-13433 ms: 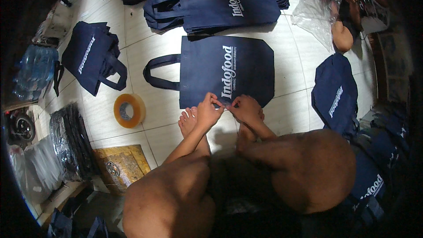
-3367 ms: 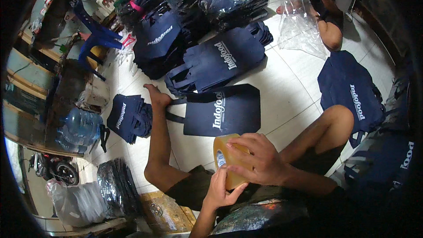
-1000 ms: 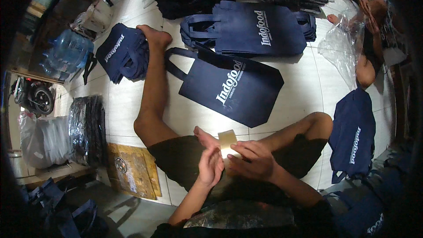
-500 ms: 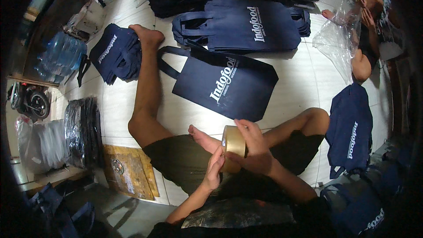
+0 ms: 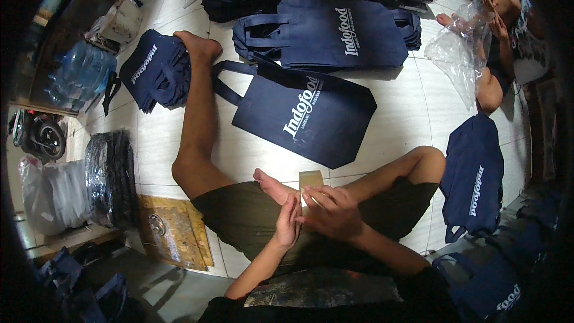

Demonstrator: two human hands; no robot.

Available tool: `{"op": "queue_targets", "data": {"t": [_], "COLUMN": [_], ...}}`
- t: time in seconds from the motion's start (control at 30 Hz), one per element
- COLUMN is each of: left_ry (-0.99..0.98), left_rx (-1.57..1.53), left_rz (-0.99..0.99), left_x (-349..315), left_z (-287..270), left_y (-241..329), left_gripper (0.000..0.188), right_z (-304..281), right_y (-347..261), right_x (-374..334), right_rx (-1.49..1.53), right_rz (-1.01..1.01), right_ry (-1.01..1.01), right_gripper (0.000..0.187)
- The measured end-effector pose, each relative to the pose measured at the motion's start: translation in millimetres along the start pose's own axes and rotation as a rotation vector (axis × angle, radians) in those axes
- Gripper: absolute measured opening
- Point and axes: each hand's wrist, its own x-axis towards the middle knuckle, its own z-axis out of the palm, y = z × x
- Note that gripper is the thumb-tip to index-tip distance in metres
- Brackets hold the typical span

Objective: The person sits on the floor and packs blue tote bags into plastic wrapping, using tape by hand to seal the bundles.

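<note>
Above my lap my right hand point(image 5: 333, 210) grips a wide roll of tan packing tape point(image 5: 310, 178), its fingers wrapped over the near side. My left hand point(image 5: 288, 225) is closed against the roll's left side, fingers pressed together and pointing up; whether it pinches the tape's end is hidden. Beyond the roll, a navy tote bag point(image 5: 305, 113) with white print lies flat on the floor between my legs, its handle toward the left. Past it is a stack of similar navy bags point(image 5: 317, 33), handles out at both ends.
A folded bag pile point(image 5: 155, 69) lies beside my left foot, and another navy bag point(image 5: 473, 173) beyond my right knee. At the upper right another person's hands point(image 5: 497, 18) hold a clear plastic bag point(image 5: 457, 57). Wrapped stacks point(image 5: 110, 179) and cardboard point(image 5: 173, 230) sit left.
The tape roll has turned in my hands, and my right hand's fingers have shifted from its far edge to its near side. My left hand stays close beside it.
</note>
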Motion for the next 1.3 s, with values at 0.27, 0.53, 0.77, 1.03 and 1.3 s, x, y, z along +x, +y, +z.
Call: {"op": "queue_targets", "data": {"t": [0.27, 0.53, 0.77, 1.03, 1.3], "left_ry": [0.002, -0.049, -0.032, -0.316, -0.229], "left_rx": [-0.03, -0.016, -0.085, 0.444, 0.209], "left_rz": [-0.095, -0.084, -0.065, 0.358, 0.114], "left_x": [2.5, -5.6, -4.8, -7.7, -8.0], "left_z": [-8.1, 5.3, -3.0, -37.3, -30.5], "left_y": [-5.3, 4.7, 2.3, -16.9, -1.9], "left_gripper": [0.083, 0.092, 0.091, 0.081, 0.079], "right_z": [4.4, -7.7, -0.9, -19.1, 1.5], "right_y": [4.7, 0.6, 5.2, 9.4, 7.7], "right_x": [-6.4, 6.8, -5.1, 23.1, 8.0], "right_rx": [0.107, 0.187, 0.179, 0.331, 0.206], "right_rz": [-0.033, 0.019, -0.144, 0.245, 0.159], "right_ry": [0.099, 0.045, 0.08, -0.063, -0.137], "right_gripper": [0.049, 0.045, 0.045, 0.066, 0.062]}}
